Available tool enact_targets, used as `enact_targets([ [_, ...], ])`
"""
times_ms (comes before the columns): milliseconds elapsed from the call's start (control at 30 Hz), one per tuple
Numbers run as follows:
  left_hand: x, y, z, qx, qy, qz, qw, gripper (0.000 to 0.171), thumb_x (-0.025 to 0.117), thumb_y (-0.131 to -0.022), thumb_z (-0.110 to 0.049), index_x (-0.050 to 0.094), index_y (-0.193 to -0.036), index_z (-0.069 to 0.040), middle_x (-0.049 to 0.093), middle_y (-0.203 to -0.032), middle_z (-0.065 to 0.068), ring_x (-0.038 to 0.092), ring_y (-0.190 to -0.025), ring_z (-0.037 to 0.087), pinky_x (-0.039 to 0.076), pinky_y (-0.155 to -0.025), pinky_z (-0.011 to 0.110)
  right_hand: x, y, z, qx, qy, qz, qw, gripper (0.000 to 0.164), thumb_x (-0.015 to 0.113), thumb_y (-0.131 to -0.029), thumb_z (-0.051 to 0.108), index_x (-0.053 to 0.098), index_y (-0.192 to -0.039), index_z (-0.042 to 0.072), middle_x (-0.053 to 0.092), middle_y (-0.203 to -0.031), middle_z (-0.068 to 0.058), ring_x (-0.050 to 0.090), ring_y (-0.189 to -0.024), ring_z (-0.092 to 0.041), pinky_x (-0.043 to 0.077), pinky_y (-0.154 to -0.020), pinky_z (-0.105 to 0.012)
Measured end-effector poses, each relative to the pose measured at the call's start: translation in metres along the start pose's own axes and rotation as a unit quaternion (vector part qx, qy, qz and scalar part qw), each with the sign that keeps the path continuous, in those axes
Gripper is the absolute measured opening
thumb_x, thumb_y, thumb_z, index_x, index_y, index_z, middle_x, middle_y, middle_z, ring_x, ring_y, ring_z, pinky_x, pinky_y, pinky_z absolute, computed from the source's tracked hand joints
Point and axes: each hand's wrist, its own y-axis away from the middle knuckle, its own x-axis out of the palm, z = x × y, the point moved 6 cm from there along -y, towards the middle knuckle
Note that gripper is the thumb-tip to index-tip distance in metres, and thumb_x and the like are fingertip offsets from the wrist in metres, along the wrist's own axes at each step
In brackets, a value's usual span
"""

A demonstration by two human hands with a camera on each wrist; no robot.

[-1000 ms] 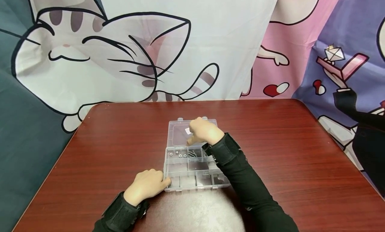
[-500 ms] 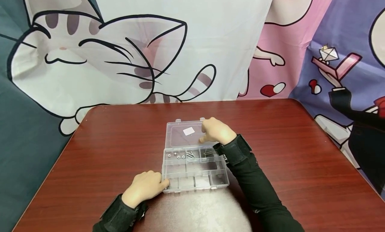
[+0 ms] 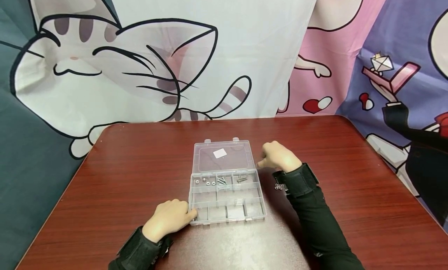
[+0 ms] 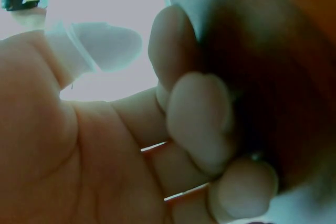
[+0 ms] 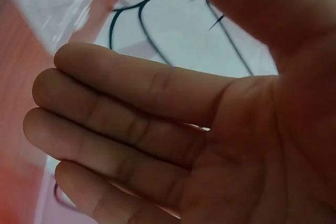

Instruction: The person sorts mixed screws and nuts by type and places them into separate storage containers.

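Observation:
A clear plastic compartment box (image 3: 227, 198) lies on the table with its lid (image 3: 236, 157) folded back flat. Its back row holds several small nuts (image 3: 208, 183), some screws (image 3: 222, 180) in the middle and a few more screws (image 3: 242, 179) to the right. My left hand (image 3: 169, 218) holds the front left corner, the thumb over the rim; in the left wrist view the thumb (image 4: 107, 45) shows hazily through the plastic wall, with fingers curled outside. My right hand (image 3: 280, 156) hovers right of the lid, apart from it. Its fingers (image 5: 136, 87) are straight with nothing in the palm.
The reddish-brown table (image 3: 147, 153) extends on all sides of the box. A white paper label (image 3: 219, 153) sits on the lid. Behind the table hangs a printed cloth (image 3: 266, 60) with cartoon figures.
My right hand has moved right from above the lid to beside it, uncovering the label and the screws. The left hand stays at the box corner.

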Motion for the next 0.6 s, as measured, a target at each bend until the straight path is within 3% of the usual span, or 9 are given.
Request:
enact_targets([
  [100,0.0,0.0,0.001,-0.004,-0.002,0.001,1.0,0.044,0.05,-0.087,-0.031,0.035,-0.049,-0.015,0.026,-0.048,-0.003,0.031,-0.044,0.014,0.024,-0.046,0.031,0.001,0.006,-0.015,0.021,-0.005,0.002,1.0,0.02,0.076,-0.068,0.022,0.063,-0.06,0.008,0.051,-0.055,0.002,0.045,-0.051,-0.015,0.036,-0.047,-0.028],
  [200,0.0,-0.001,0.001,-0.005,-0.006,0.0,1.0,0.044,0.05,-0.087,-0.031,0.035,-0.049,-0.015,0.027,-0.048,-0.003,0.034,-0.044,0.014,0.026,-0.046,0.031,0.002,0.011,-0.027,0.036,-0.012,0.005,0.999,0.02,0.076,-0.069,0.022,0.068,-0.069,0.004,0.057,-0.061,-0.002,0.05,-0.053,-0.018,0.041,-0.05,-0.031],
  [600,0.001,-0.002,0.001,-0.004,-0.006,0.006,1.0,0.044,0.05,-0.088,-0.032,0.035,-0.05,-0.014,0.026,-0.049,-0.003,0.032,-0.043,0.014,0.025,-0.046,0.031,0.012,0.025,-0.056,0.068,-0.013,0.023,0.997,0.022,0.075,-0.071,0.019,0.067,-0.073,-0.001,0.058,-0.066,-0.006,0.053,-0.057,-0.02,0.044,-0.053,-0.034],
])
